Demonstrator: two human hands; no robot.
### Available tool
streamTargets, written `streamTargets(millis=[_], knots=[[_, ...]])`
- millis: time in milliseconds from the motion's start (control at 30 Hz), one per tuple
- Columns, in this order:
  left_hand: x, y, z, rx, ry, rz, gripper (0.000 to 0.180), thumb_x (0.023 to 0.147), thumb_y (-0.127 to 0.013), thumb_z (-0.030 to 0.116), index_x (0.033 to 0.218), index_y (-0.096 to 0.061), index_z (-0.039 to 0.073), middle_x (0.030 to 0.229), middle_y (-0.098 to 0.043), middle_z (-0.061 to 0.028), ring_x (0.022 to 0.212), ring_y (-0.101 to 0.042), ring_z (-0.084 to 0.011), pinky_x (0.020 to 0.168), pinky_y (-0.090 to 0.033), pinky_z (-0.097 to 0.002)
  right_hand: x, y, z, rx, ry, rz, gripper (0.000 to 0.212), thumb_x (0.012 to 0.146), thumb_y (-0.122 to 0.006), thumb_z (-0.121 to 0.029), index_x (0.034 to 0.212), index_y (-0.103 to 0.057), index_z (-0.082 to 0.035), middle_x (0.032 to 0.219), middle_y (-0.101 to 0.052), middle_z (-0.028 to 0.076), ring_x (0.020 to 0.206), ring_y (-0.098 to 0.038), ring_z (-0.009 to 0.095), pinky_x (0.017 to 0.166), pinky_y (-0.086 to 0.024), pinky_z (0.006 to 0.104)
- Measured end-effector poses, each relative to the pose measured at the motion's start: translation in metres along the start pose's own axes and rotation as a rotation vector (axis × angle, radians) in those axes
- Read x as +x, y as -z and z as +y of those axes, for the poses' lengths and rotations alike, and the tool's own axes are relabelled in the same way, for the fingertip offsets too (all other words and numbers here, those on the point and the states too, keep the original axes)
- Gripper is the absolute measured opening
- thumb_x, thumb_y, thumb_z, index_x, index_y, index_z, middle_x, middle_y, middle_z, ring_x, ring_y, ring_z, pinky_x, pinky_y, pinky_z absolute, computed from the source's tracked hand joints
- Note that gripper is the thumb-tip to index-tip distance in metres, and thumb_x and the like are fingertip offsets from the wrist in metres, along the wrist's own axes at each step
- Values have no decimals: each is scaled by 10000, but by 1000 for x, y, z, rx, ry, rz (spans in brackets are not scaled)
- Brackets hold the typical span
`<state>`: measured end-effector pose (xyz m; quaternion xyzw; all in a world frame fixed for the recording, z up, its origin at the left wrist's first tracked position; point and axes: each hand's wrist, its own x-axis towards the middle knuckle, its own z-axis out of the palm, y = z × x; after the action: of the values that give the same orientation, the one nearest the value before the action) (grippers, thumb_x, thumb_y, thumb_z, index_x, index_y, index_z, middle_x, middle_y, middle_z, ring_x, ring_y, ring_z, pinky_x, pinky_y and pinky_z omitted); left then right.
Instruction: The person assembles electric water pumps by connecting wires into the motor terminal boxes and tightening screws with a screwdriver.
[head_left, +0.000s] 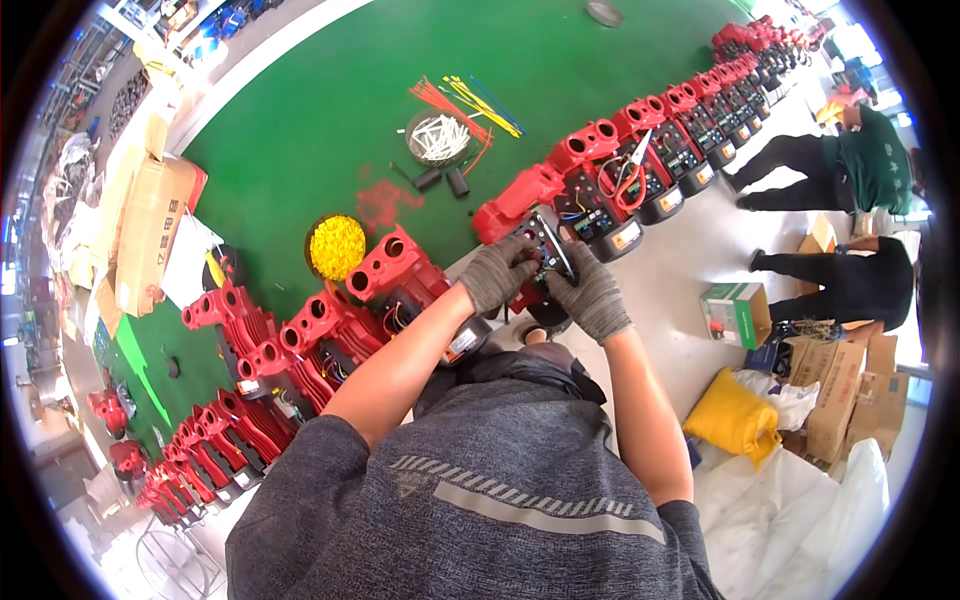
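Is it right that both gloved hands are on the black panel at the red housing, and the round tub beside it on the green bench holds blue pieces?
Not quite. The head view shows both hands, left hand and right hand, on the black panel, but the round tub on the green bench holds yellow pieces, not blue.
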<state>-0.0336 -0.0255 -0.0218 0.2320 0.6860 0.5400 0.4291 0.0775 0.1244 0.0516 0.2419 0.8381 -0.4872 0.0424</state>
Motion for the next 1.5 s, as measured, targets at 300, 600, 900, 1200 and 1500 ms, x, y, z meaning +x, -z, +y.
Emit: streamTargets(millis=[300, 600, 900, 1200, 1500], knots=[[6, 2, 1, 91, -17, -14, 199, 954, -631, 93, 1149, -642, 56, 782, -676, -71, 587, -606, -140, 558, -508, -314, 2, -2, 2, -270, 108, -23, 285, 924, -674, -171, 1176, -689, -38, 1103, -681, 236, 1041, -641, 429, 914, -511, 463], [22, 8, -11, 370, -221, -68, 296, 881, -686, 80, 1177, -678, 97, 857, -717, -73, 661, -664, -171, 637, -554, -341, 20, 0, 12, -611, 385, -93, 286, 854, -668, -85, 1138, -667, -52, 1094, -652, 183, 1019, -631, 408, 873, -523, 482], [13, 17, -5, 256, -95, -141, 249, 894, -636, 78, 1139, -680, 79, 745, -668, -46, 614, -610, -137, 589, -518, -328, 24, -9, 30, -505, 313, -39, 237, 889, -658, -112, 1107, -667, -20, 1026, -667, 214, 994, -634, 426, 872, -515, 478], [11, 14, -3, 211, -64, -117, 250, 908, -605, 90, 1147, -671, 59, 726, -651, -43, 619, -617, -146, 589, -528, -326, 22, -13, 30, -393, 232, -21, 236, 922, -654, -144, 1101, -653, 11, 987, -660, 249, 972, -631, 444, 848, -506, 487], [4, 21, 6, 127, 24, -189, 262, 991, -556, 117, 1247, -601, 87, 782, -669, -41, 644, -669, -136, 583, -558, -317, 25, -18, 29, -303, 132, -17, 216, 951, -622, -160, 1053, -615, 30, 941, -639, 295, 928, -617, 481, 794, -490, 504]])
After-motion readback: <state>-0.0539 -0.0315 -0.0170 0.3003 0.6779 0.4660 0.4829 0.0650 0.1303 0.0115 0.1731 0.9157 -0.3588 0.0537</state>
